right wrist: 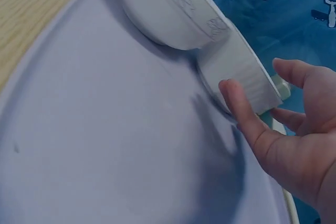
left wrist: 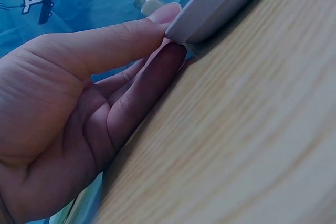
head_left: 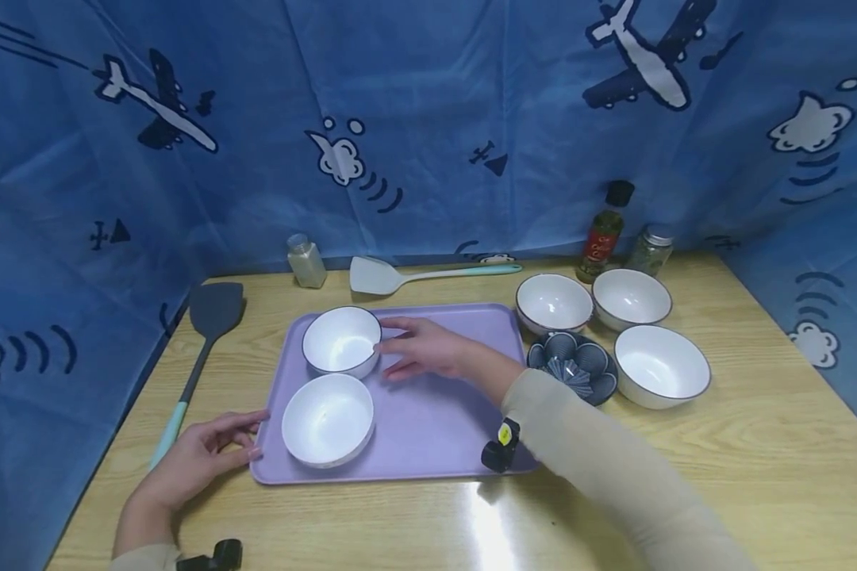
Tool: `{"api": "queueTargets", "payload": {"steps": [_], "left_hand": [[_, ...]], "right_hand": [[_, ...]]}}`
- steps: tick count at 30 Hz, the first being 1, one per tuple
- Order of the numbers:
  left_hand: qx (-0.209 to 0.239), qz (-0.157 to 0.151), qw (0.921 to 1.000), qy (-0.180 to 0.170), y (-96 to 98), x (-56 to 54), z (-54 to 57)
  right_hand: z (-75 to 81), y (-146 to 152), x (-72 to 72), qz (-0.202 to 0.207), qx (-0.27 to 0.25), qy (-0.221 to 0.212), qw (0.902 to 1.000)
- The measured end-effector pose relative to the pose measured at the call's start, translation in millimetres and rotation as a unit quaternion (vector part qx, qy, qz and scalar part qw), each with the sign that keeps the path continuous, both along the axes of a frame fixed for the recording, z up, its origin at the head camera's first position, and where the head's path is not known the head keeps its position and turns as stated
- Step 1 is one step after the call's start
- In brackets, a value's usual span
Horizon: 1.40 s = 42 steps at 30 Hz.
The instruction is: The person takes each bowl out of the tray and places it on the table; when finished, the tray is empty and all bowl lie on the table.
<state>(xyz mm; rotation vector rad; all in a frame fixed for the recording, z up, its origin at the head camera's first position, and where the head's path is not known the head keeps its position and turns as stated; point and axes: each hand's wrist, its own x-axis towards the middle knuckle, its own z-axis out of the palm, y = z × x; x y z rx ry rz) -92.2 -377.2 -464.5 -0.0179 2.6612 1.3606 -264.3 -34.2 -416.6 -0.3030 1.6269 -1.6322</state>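
Note:
A lilac tray (head_left: 443, 428) lies on the table with two white bowls at its left side. My left hand (head_left: 203, 456) pinches the tray's left edge; in the left wrist view the thumb (left wrist: 121, 45) is on the rim and a finger is beneath it. Over the tray, my right hand (head_left: 424, 349) has its fingers spread, fingertips right at the side of the farther bowl (head_left: 341, 341). Close in front of that bowl is the nearer bowl (head_left: 328, 420), with a leaf pattern on its outside in the right wrist view.
Right of the tray stand three more white bowls (head_left: 660, 365) and a dark flower-shaped dish (head_left: 574, 369). Behind are a sauce bottle (head_left: 601, 238), a lidded jar (head_left: 651, 250), a white spatula (head_left: 378, 276) and a small shaker (head_left: 306, 262). A grey spatula (head_left: 214, 309) lies left.

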Motion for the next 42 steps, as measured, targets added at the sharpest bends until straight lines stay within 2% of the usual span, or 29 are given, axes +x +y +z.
{"api": "queueTargets", "payload": {"steps": [7, 15, 24, 29, 33, 42], "left_hand": [[-0.009, 0.011, 0.9998, -0.012, -0.8, 2.3, 2.8], [0.0, 0.005, 0.9999, -0.011, -0.1, -0.3, 2.4], [0.002, -0.001, 1.0, -0.004, 0.4, -0.6, 2.9], [0.015, 0.003, 0.9999, -0.006, 0.6, 0.8, 2.5], [0.021, -0.003, 0.9998, 0.005, 0.1, 1.3, 2.7], [0.014, 0.0, 0.9999, 0.0, 0.0, -0.2, -1.7]], "right_hand": [[-9.7, -16.1, 4.0, -0.025, -0.036, -0.021, 0.9988], [-10.4, -26.2, 0.7, -0.054, -0.033, -0.012, 0.9979], [-10.4, -32.3, 3.3, -0.079, -0.025, 0.001, 0.9965], [-8.0, -29.5, 5.5, -0.096, -0.026, -0.004, 0.9951], [-5.1, -22.6, 6.7, -0.113, -0.04, -0.016, 0.9927], [8.3, -0.3, 12.8, -0.145, -0.073, -0.017, 0.9865]]}}
